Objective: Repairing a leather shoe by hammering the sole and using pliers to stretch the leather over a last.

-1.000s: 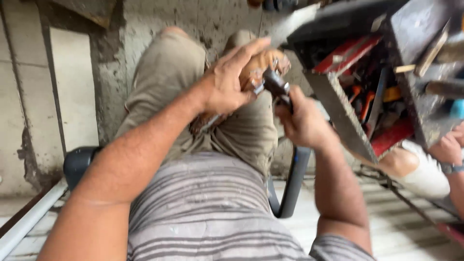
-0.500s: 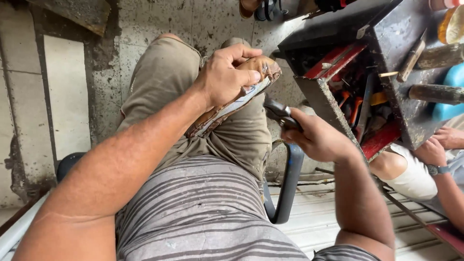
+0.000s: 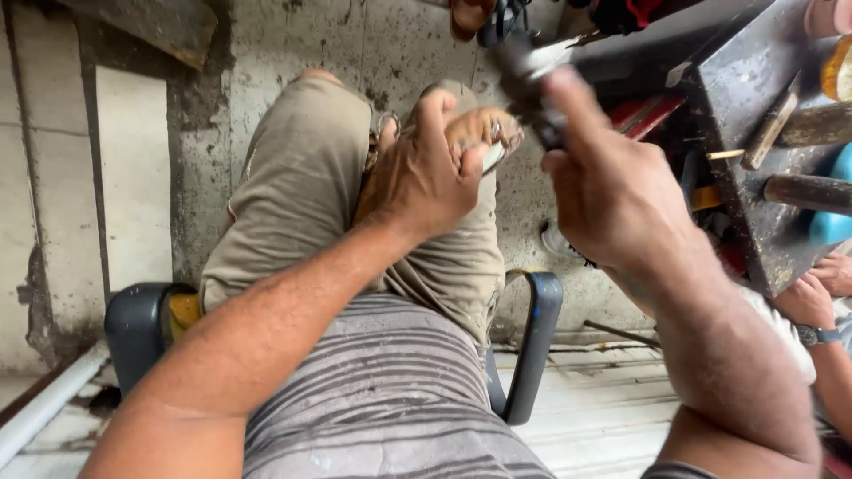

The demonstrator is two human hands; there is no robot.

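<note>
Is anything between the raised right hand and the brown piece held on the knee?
In the head view, no object sits between the right hand with its blurred dark tool and the brown piece under the left hand; only concrete floor shows.

Rough stained concrete floor, matt khaki cloth trousers, glossy dark plastic chair.

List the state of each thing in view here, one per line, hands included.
Left hand: fingers clamped over a brown shoe piece on the knee.
Brown shoe piece: held against the knee, mostly covered.
Right hand: raised, gripping a dark tool.
Dark tool: lifted above the shoe piece, blurred.
Wooden-handled tools: lying on the dark bench.
</note>
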